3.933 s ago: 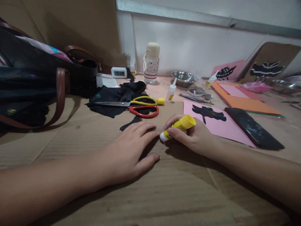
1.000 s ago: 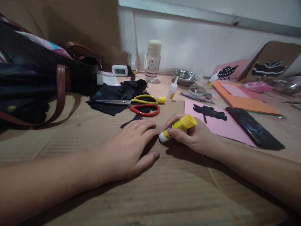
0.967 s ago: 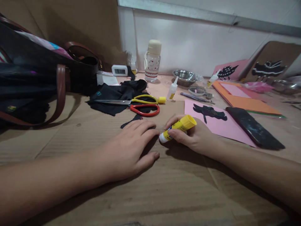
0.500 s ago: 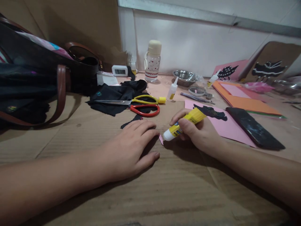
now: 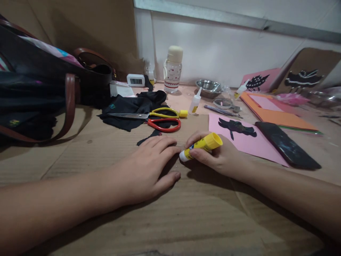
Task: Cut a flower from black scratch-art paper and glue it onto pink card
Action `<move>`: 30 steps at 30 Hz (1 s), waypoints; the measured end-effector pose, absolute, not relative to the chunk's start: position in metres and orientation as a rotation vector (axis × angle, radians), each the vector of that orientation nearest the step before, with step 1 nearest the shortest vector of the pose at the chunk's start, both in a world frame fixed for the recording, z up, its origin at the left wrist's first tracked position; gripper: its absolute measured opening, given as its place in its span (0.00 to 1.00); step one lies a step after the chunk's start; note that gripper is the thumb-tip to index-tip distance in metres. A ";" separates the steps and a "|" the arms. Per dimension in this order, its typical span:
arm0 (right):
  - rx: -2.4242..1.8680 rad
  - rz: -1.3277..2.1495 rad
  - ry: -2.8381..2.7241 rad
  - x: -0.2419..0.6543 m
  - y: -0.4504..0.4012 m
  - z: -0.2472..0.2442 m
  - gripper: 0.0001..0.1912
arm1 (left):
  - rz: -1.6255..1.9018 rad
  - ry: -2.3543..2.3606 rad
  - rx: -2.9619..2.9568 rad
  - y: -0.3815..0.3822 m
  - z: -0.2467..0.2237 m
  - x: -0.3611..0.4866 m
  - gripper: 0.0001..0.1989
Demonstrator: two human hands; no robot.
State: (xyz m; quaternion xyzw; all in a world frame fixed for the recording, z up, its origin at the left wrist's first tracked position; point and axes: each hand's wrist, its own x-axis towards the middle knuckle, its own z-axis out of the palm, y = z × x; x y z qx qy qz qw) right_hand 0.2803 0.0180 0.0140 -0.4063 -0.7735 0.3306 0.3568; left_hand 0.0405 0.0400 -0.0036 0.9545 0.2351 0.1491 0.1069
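Note:
My right hand point(image 5: 213, 153) is wrapped round a yellow glue stick point(image 5: 198, 146), tilted so that its white end points down and left at the cardboard. That end is right by the index fingertip of my left hand point(image 5: 157, 165). The left hand lies palm down on the cardboard sheet point(image 5: 170, 220), fingers stretched out and thumb apart. The small pink paper piece at its fingertip is now hidden by the glue stick. Just beyond the left hand are black fabric scraps point(image 5: 122, 103), scissors with yellow and red handles point(image 5: 163, 124) and a yellow cap point(image 5: 183, 113).
Pink paper with a black fabric shape point(image 5: 236, 127) and a black phone-like slab point(image 5: 289, 145) lie to the right. Farther back are a glue bottle point(image 5: 195, 104), a metal bowl point(image 5: 209, 88), a water bottle point(image 5: 173, 71) and orange paper point(image 5: 287, 117). A black bag point(image 5: 53, 81) stands left.
My right hand has moved the glue stick left and slightly down, up to the left fingertip, covering the pink paper piece. The left hand has stayed in place.

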 end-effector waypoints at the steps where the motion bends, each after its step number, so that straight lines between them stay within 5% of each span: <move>1: -1.047 0.872 -1.990 0.280 0.018 0.014 0.06 | 0.441 0.688 2.813 0.040 -0.003 0.041 0.24; 12: -1.138 0.974 -1.726 0.284 0.019 0.012 0.16 | 0.406 0.745 2.785 0.041 -0.003 0.044 0.23; 30: -1.150 0.862 -2.007 0.282 0.014 0.014 0.11 | 0.430 0.717 2.786 0.041 -0.004 0.042 0.24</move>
